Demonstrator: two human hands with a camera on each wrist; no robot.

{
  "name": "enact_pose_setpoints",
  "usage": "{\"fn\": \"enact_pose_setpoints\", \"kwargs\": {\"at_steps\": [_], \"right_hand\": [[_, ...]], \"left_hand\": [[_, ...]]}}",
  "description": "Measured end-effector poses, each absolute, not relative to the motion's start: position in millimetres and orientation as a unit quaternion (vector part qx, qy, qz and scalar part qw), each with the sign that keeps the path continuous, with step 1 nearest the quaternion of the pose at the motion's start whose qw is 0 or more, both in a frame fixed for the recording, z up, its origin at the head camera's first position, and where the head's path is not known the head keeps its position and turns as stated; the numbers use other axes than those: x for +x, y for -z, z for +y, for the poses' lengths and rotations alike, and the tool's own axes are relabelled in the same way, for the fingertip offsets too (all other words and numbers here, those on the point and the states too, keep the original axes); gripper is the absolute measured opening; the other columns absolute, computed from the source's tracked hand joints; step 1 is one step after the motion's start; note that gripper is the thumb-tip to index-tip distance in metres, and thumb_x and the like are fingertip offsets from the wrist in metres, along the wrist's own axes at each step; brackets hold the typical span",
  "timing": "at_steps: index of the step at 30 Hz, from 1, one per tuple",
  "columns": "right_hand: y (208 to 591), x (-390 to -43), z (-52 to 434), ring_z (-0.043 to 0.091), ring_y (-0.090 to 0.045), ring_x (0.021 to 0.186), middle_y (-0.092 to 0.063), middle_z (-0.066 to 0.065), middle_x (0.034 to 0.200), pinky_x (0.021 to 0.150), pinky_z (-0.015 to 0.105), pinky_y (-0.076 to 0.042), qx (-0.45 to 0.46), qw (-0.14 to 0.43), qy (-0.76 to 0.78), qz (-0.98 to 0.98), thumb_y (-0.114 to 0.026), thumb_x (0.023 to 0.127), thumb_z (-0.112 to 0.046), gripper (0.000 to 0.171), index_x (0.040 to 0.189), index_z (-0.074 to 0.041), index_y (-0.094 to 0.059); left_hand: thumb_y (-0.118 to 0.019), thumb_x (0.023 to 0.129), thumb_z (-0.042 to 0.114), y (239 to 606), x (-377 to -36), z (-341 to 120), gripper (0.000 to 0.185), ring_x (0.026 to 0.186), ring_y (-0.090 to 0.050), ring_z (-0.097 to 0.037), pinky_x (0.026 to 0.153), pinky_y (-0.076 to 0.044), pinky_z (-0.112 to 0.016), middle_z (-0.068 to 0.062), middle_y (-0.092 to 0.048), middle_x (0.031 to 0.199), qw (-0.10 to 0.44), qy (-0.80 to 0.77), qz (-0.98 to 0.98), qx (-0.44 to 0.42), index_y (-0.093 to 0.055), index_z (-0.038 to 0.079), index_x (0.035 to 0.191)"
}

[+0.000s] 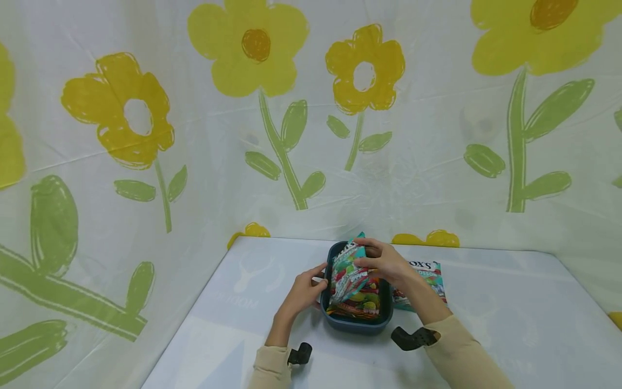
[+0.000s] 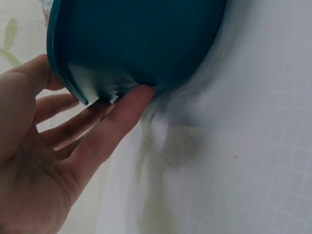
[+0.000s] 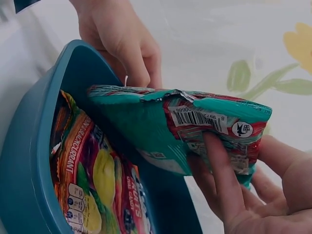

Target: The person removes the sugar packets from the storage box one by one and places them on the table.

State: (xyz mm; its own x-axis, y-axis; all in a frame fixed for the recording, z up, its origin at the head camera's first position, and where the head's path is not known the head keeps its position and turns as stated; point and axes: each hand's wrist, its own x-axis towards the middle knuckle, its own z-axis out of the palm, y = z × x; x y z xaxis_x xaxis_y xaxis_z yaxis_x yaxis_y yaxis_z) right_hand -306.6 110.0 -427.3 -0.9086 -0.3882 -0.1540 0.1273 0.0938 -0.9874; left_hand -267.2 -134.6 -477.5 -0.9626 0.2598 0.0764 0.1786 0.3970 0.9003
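A dark blue plastic container (image 1: 357,327) stands on the table. My left hand (image 1: 307,290) grips its left side, with fingers against the outer wall (image 2: 131,44). My right hand (image 1: 384,262) holds a teal and red candy bag (image 1: 347,275) by one end, tilted over the container; a barcode on this bag (image 3: 195,119) faces the right wrist camera. Beneath it, inside the container, lies an orange and dark candy bag (image 1: 366,302) with pictures of fruit (image 3: 105,170). Another teal candy bag (image 1: 434,278) lies on the table to the right, partly hidden by my right forearm.
The white table (image 1: 505,319) has faint printed marks. A flower-patterned cloth (image 1: 418,162) hangs behind and to the left of it. Black wrist cameras sit on both wrists, the right one (image 1: 413,339) close to the container's near right corner.
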Motion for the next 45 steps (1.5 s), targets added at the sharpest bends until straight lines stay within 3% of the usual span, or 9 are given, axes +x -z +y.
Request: {"fn": "enact_pose_setpoints", "kwargs": {"at_steps": [9,17,25,32,39,45], "right_hand": [[423,-301,118,0.022,-0.063,0.098,-0.041,0.019,0.151,0.081,0.035,-0.059,-0.112,0.187,0.664,0.715,-0.071,0.090,-0.018,0.067,0.150,-0.019,-0.040],[428,-301,132,0.024,-0.060,0.106,-0.034,0.018,0.157,0.090,0.040,-0.058,-0.129,0.168,0.666,0.716,-0.070,0.091,-0.020,0.068,0.151,-0.021,-0.037],[430,-299,147,0.025,-0.061,0.111,-0.031,0.015,0.157,0.092,0.041,-0.059,-0.118,0.162,0.687,0.699,-0.069,0.091,-0.021,0.067,0.151,-0.023,-0.038],[433,-299,157,0.023,-0.059,0.116,-0.019,0.015,0.162,0.091,0.041,-0.059,-0.128,0.157,0.707,0.677,-0.065,0.094,-0.017,0.066,0.153,-0.022,-0.035],[434,-297,165,0.018,-0.061,0.112,-0.025,0.015,0.160,0.088,0.038,-0.061,-0.118,0.156,0.726,0.659,-0.065,0.094,-0.017,0.068,0.153,-0.022,-0.033],[438,-296,175,0.020,-0.058,0.116,-0.022,0.015,0.161,0.092,0.040,-0.059,-0.114,0.146,0.718,0.671,-0.064,0.095,-0.019,0.066,0.153,-0.024,-0.032]], "left_hand": [[-0.054,0.096,0.007,455,-251,-133,0.050,0.097,-0.067,-0.036,0.052,-0.062,-0.038,-0.029,-0.057,0.125,0.038,-0.537,0.832,0.134,-0.045,-0.001,0.144],[-0.052,0.097,0.007,469,-262,-134,0.050,0.101,-0.065,-0.044,0.052,-0.061,-0.041,-0.031,-0.056,0.127,0.045,-0.546,0.826,0.133,-0.043,-0.001,0.146],[-0.055,0.098,0.015,495,-278,-139,0.052,0.099,-0.068,-0.033,0.050,-0.061,-0.034,-0.024,-0.057,0.129,0.046,-0.539,0.831,0.133,-0.044,0.009,0.148],[-0.055,0.098,0.017,496,-278,-141,0.052,0.096,-0.068,-0.024,0.051,-0.061,-0.033,-0.023,-0.057,0.129,0.052,-0.537,0.831,0.135,-0.043,0.010,0.148],[-0.054,0.098,0.017,497,-279,-140,0.052,0.089,-0.066,-0.018,0.052,-0.061,-0.034,-0.019,-0.059,0.128,0.051,-0.531,0.835,0.132,-0.043,0.012,0.149],[-0.054,0.098,0.018,498,-280,-139,0.052,0.090,-0.065,-0.019,0.052,-0.061,-0.034,-0.019,-0.059,0.128,0.050,-0.531,0.836,0.126,-0.044,0.012,0.148]]}}
